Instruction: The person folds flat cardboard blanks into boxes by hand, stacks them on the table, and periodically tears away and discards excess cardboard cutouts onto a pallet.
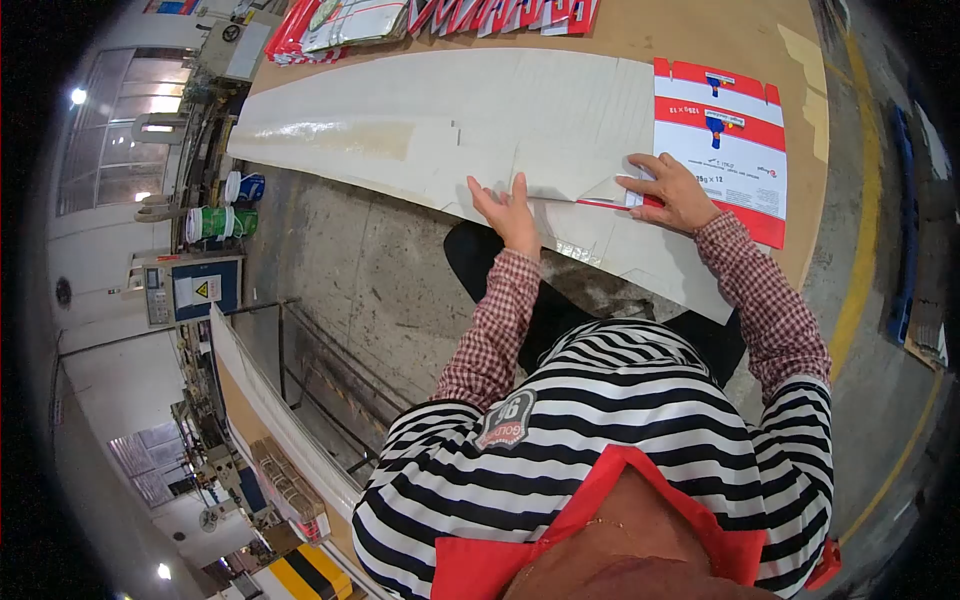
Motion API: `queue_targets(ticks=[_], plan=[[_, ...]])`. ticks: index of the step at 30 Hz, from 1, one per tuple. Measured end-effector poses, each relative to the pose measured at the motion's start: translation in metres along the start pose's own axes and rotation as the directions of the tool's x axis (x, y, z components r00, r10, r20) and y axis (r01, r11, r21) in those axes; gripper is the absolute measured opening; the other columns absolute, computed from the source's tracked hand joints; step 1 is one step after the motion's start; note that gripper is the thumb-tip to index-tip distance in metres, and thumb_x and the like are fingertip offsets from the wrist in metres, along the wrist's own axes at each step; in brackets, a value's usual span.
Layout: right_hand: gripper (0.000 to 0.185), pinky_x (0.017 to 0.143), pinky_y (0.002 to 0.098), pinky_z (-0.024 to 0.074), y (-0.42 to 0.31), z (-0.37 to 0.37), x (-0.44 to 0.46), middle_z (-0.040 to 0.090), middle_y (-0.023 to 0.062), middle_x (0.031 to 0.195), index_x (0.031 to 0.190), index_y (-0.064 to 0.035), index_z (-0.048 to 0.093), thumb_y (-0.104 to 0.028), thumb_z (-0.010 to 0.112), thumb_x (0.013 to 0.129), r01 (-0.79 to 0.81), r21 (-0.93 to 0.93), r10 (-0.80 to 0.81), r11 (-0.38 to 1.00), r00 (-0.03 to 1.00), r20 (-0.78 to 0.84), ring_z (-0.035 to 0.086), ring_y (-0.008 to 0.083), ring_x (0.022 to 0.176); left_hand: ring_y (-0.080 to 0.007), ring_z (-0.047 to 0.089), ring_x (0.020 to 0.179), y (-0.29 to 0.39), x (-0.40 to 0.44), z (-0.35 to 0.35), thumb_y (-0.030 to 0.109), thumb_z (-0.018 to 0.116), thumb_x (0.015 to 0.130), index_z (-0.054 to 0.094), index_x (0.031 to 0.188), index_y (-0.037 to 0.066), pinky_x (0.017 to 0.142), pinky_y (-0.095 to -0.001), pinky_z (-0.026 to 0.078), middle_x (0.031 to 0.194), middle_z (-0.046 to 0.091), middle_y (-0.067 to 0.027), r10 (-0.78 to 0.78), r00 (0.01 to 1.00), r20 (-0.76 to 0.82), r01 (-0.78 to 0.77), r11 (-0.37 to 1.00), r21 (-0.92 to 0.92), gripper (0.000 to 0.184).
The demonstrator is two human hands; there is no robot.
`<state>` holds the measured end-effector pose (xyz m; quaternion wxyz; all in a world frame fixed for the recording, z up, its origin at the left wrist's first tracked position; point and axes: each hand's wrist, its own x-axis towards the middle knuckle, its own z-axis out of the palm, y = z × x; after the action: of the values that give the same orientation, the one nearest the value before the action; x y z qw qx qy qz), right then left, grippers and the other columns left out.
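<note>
A flat printed carton [740, 170], white with red bands and blue print, lies at the right end of a long white sheet-like surface. My right hand [680, 195] is at its left edge, thumb and fingers around a thin folded edge with a red-and-white strip [603, 205]. How firmly it grips is partly hidden. My left hand [507, 215] is held palm up with fingers spread, near the front edge of the white surface [440, 150]. It holds nothing. A raised crease or flap of white card runs between the two hands.
Stacked red-and-white printed packs [510, 15] lie at the table's far side. Brown board [720, 30] covers the tabletop. A green-labelled bucket [215, 224] and a blue control cabinet [205, 290] stand left. Blue pallets [905, 220] line the right side beyond a yellow floor line [862, 200].
</note>
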<state>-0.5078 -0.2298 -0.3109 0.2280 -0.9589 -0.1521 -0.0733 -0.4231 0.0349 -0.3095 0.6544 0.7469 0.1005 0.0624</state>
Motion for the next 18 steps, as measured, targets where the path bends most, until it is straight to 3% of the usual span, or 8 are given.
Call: queue_targets(ticks=[1,5,6,9,10,13,14,18], plan=[[0.053,0.097,0.0397,0.046,-0.001,-0.001,0.001,0.05,0.0116,0.137,0.128,-0.0192,0.064,-0.042,0.072,0.081,-0.009,0.025,0.009,1.0,1.0,0.017,0.05,0.029,0.106,-0.0323,0.025,0.142,0.002,-0.006,-0.001,0.017,0.064,0.093,0.005,0.153,0.002,0.113,-0.042,0.027,0.153,0.022,-0.0213,0.028,1.0,0.003,-0.028,1.0,0.006,0.086],[0.052,0.097,0.0396,0.0461,-0.006,-0.01,0.002,0.049,0.0111,0.138,0.128,-0.0199,0.064,-0.041,0.072,0.081,-0.045,0.07,0.042,0.997,0.998,0.041,0.05,0.0285,0.106,-0.0266,0.037,0.135,-0.002,-0.022,-0.033,0.011,0.053,0.097,0.001,0.153,0.001,0.11,-0.045,0.03,0.143,0.036,-0.0176,-0.342,0.936,0.087,0.343,0.827,-0.446,0.077],[0.051,0.097,0.0395,0.0461,-0.007,-0.01,0.002,0.05,0.011,0.138,0.128,-0.02,0.064,-0.04,0.072,0.081,-0.045,0.073,0.042,0.996,0.998,0.045,0.05,0.0283,0.106,-0.0239,0.044,0.127,0.003,-0.021,-0.038,0.004,0.052,0.095,0.002,0.153,0.001,0.105,-0.0449,0.038,0.136,0.041,-0.0159,-0.336,0.936,0.104,0.346,0.825,-0.446,0.076],[0.051,0.096,0.0392,0.0461,-0.007,-0.009,0.003,0.05,0.011,0.137,0.128,-0.0201,0.065,-0.04,0.072,0.081,-0.069,0.089,0.063,0.994,0.996,0.063,0.05,0.0281,0.105,-0.0239,0.05,0.12,0.017,-0.018,-0.035,-0.007,0.051,0.091,0.011,0.15,-0.001,0.097,-0.0427,0.047,0.137,0.042,-0.0152,-0.445,0.854,0.271,0.512,0.622,-0.593,0.072],[0.05,0.097,0.0388,0.0461,-0.008,-0.01,0.003,0.05,0.0111,0.137,0.127,-0.0202,0.065,-0.04,0.072,0.082,-0.063,0.096,0.057,0.993,0.997,0.06,0.05,0.0277,0.105,-0.0231,0.057,0.109,0.027,-0.021,-0.029,-0.009,0.055,0.089,0.026,0.144,-0.004,0.09,-0.0375,0.053,0.127,0.05,-0.0154,-0.424,0.844,0.33,0.536,0.643,-0.547,0.062],[0.05,0.096,0.0382,0.0464,-0.009,-0.012,0.002,0.05,0.011,0.137,0.128,-0.0197,0.065,-0.04,0.072,0.082,-0.053,0.089,0.05,0.995,0.998,0.039,0.05,0.0268,0.105,-0.0205,0.062,0.1,0.014,-0.004,-0.023,-0.006,0.06,0.089,0.048,0.127,-0.005,0.087,-0.0337,0.054,0.114,0.059,-0.0135,-0.305,0.76,0.574,0.586,0.704,-0.401,0.04],[0.05,0.096,0.0382,0.0463,-0.008,-0.011,0.001,0.05,0.011,0.137,0.128,-0.0195,0.065,-0.04,0.072,0.082,-0.055,0.091,0.051,0.994,0.998,0.041,0.05,0.0267,0.106,-0.017,0.064,0.087,0.011,-0.001,-0.02,-0.001,0.064,0.089,0.06,0.108,-0.003,0.078,-0.0281,0.056,0.101,0.063,-0.0107,-0.316,0.768,0.557,0.561,0.752,-0.347,0.02],[0.051,0.098,0.0385,0.0457,-0.01,-0.012,0.003,0.05,0.0114,0.137,0.128,-0.019,0.064,-0.04,0.072,0.083,-0.084,0.092,0.077,0.992,0.994,0.073,0.049,0.0267,0.107,-0.013,0.064,0.073,-0.003,0.016,-0.008,0.013,0.067,0.092,0.057,0.111,-0.004,0.067,-0.0239,0.055,0.092,0.064,-0.0082,-0.301,0.843,0.445,0.42,0.886,-0.196,0.028]])
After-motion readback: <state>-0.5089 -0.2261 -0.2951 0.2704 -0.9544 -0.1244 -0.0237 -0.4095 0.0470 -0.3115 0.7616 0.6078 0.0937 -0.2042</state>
